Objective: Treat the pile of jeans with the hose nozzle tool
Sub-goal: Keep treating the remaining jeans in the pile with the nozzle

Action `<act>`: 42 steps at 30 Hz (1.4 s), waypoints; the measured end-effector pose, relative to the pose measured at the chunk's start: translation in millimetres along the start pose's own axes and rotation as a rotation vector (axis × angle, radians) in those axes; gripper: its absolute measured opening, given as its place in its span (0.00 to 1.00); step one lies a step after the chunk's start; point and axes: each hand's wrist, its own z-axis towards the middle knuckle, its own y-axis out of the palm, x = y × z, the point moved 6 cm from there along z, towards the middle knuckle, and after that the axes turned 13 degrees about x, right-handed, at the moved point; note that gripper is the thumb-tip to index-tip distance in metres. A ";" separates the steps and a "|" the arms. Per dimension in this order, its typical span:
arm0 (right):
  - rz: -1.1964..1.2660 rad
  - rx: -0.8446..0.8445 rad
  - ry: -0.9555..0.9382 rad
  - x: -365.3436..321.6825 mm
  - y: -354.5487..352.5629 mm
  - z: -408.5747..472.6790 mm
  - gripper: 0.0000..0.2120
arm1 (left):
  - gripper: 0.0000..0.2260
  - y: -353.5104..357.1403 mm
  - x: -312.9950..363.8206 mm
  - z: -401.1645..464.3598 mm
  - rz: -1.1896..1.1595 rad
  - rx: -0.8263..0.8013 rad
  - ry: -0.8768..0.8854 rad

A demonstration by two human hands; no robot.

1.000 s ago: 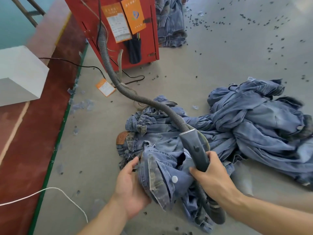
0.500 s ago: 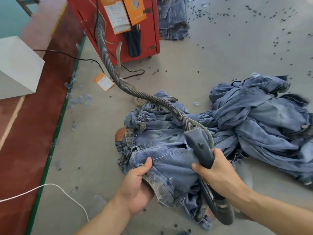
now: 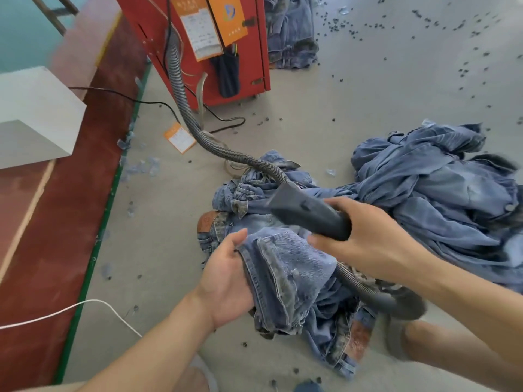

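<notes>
A pile of blue jeans (image 3: 441,199) lies on the grey floor, spreading from centre to right. My left hand (image 3: 226,275) grips the folded waistband part of one pair of jeans (image 3: 285,267) lifted off the pile. My right hand (image 3: 370,236) grips the dark grey hose nozzle tool (image 3: 305,212), which lies almost level above that pair, its wide mouth pointing left. A ribbed grey hose (image 3: 198,131) runs from the red machine to the nozzle, and another stretch of hose (image 3: 365,287) loops under my right forearm.
A red machine cabinet (image 3: 203,46) with orange labels stands at the top centre, another jeans stack (image 3: 291,32) behind it. A white box (image 3: 34,114) sits on the red floor strip at left. A white cable (image 3: 85,306), a black cable (image 3: 147,101) and small dark scraps lie about.
My right hand swung the nozzle from steeply tilted to nearly level, its mouth now pointing left above the held jeans. My left hand shifted its grip and raised the folded denim.
</notes>
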 end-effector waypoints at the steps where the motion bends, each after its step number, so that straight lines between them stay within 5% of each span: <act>1: 0.071 0.064 0.034 -4.8 -6.9 3.6 0.12 | 0.30 3.9 4.1 -2.2 -0.016 -0.018 0.008; 6: 0.020 0.001 0.099 -21.5 -7.3 -2.4 0.26 | 0.25 29.6 16.9 -11.3 -0.006 -0.044 0.126; 9: -0.109 -0.021 0.092 -29.1 20.5 -9.5 0.31 | 0.15 32.4 9.1 -9.1 0.178 0.096 0.202; 13: -0.133 0.022 0.080 -23.5 27.8 6.8 0.17 | 0.14 21.4 5.3 -5.5 0.224 0.287 0.211; 17: -0.080 0.034 0.200 -6.8 15.3 25.0 0.12 | 0.11 19.9 19.8 -7.7 0.253 0.270 0.177; 22: 0.001 0.080 0.183 -13.8 9.2 24.1 0.11 | 0.17 9.1 29.4 -8.2 0.143 0.255 0.134; 25: 0.007 0.086 0.112 -27.9 -8.7 21.4 0.21 | 0.23 5.6 31.5 -6.6 0.069 0.225 0.120; 31: -0.190 -0.087 -0.111 -55.4 -33.3 -6.2 0.20 | 0.29 16.9 48.1 -7.2 -0.071 0.064 0.180; 36: -0.313 -0.085 -0.092 -47.1 -15.7 10.5 0.19 | 0.21 28.9 34.3 -5.5 0.157 0.008 0.279; 42: -0.072 -0.028 0.028 -43.2 -22.8 32.2 0.15 | 0.14 18.1 29.3 -0.6 0.646 0.305 0.413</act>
